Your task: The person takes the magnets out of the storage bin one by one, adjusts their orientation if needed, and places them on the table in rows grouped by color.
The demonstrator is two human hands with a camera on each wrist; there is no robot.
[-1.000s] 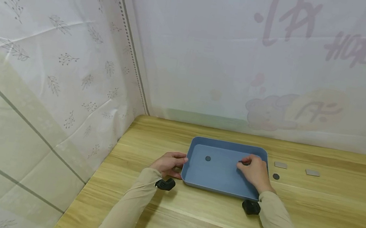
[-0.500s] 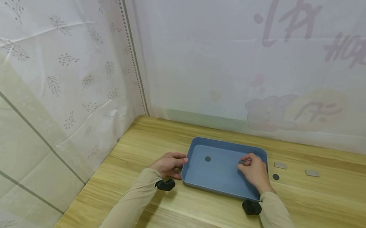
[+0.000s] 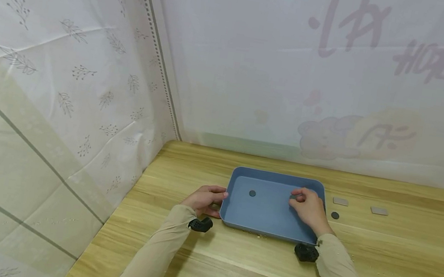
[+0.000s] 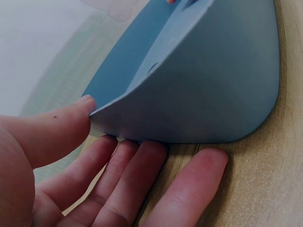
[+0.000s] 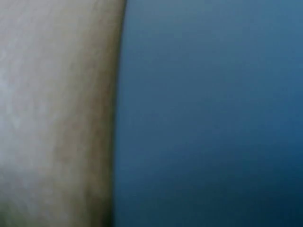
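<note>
A shallow blue tray [image 3: 277, 174] lies on the wooden table, with one small dark disc [image 3: 252, 193] on its floor at the left. My left hand [image 3: 206, 198] rests at the tray's left end. In the left wrist view its thumb [image 4: 61, 127] touches the rim of the tray [image 4: 213, 85] and its fingers [image 4: 142, 175] lie fairly straight along the base of the wall. My right hand [image 3: 303, 202] is inside the tray at the right, with thumb and forefinger pinched together on a small dark piece that is mostly hidden. The right wrist view shows only skin [image 5: 57, 113] against the blue tray [image 5: 213, 113].
Right of the tray lie another dark disc [image 3: 335, 215] and two small grey squares [image 3: 340, 201] [image 3: 379, 211]. Printed cloth walls stand close behind the table and along its left side. Bare wood stretches in front of the tray and to the far right.
The dark piece that showed at my right fingertips is now mostly covered by them. The right hand has barely shifted inside the tray, and the left hand has stayed put.
</note>
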